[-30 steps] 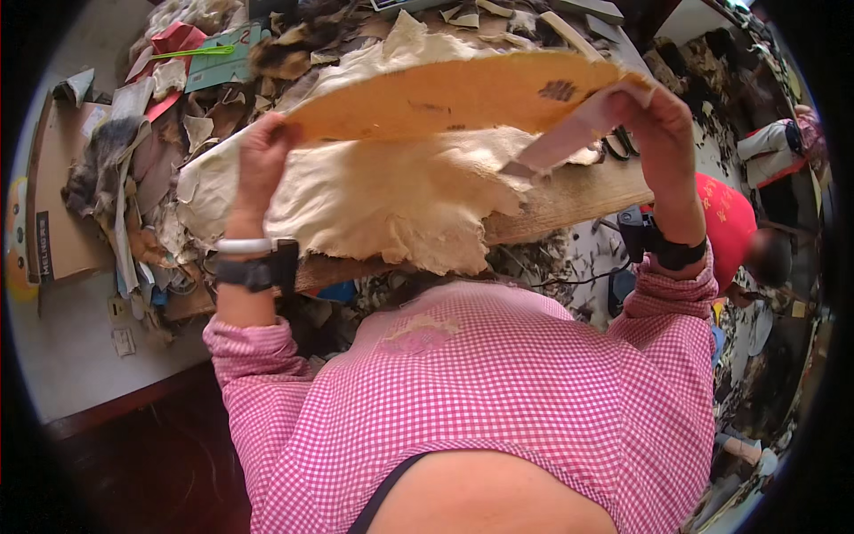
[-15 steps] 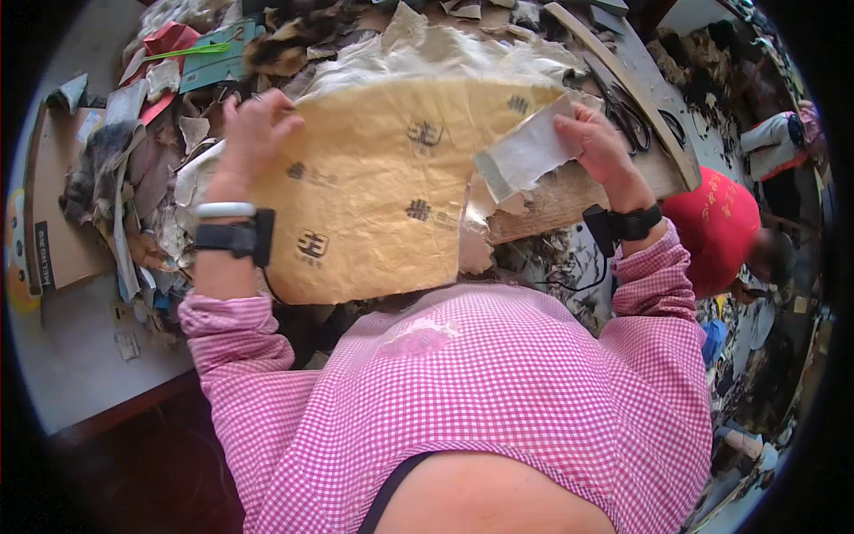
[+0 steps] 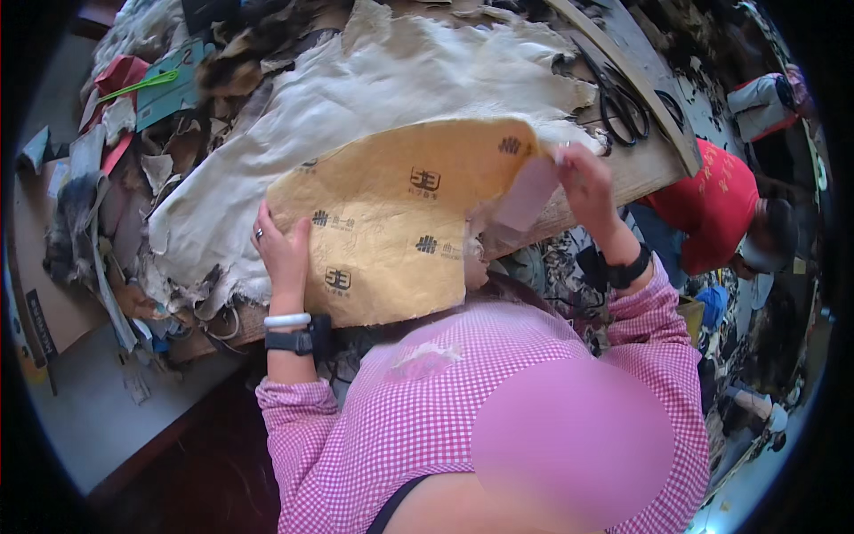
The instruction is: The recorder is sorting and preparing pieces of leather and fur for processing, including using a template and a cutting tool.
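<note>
A large tan paper pattern piece [image 3: 382, 214] with dark printed marks hangs between my hands, close to my chest. Its top edge is curved and its lower right corner is cut inward. My left hand [image 3: 285, 245] grips its left edge, the thumb lying across the front. At the upper right corner, my right hand [image 3: 587, 182] pinches the sheet. A pale, whitish patch [image 3: 527, 196] sits along that right edge, beside my right fingers. Behind the paper a broad white hide [image 3: 382, 89] with ragged edges is spread over the wooden board.
Black-handled scissors [image 3: 620, 109] lie by a long wooden strip [image 3: 640, 84] at the back right. Fur scraps [image 3: 76, 222], a teal card [image 3: 167, 89] and a green plastic tool [image 3: 156, 81] are at the left. Someone in a red shirt [image 3: 722, 214] bends down at the right.
The paper has moved lower and slightly right, uncovering more hide. My left hand has shifted down its left edge. The pale patch has swung back toward the paper's right edge.
</note>
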